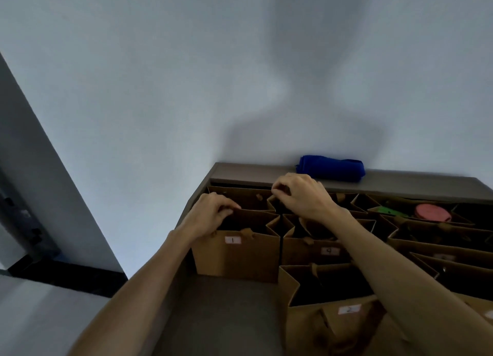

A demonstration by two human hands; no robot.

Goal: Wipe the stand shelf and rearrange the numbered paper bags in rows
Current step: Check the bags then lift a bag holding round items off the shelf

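Several brown paper bags with white number labels stand on the grey stand shelf [229, 310]. The bag labelled 1 [240, 257] stands at the left; my left hand [210, 214] pinches its back rim. My right hand [301, 195] pinches the top edge of a bag in the back row [270, 202], whose label is hidden. A bag labelled 4 [314, 251] stands right of bag 1, and a bag labelled 2 [344, 318] stands nearest me. A rolled blue cloth [330, 168] lies on the raised back ledge.
More bags fill the right side; one holds a pink round thing [432, 212] and a green thing [388, 211]. A pale wall rises behind the ledge [240, 173]. A bare patch of shelf lies in front of bag 1. The shelf's left edge drops to the floor.
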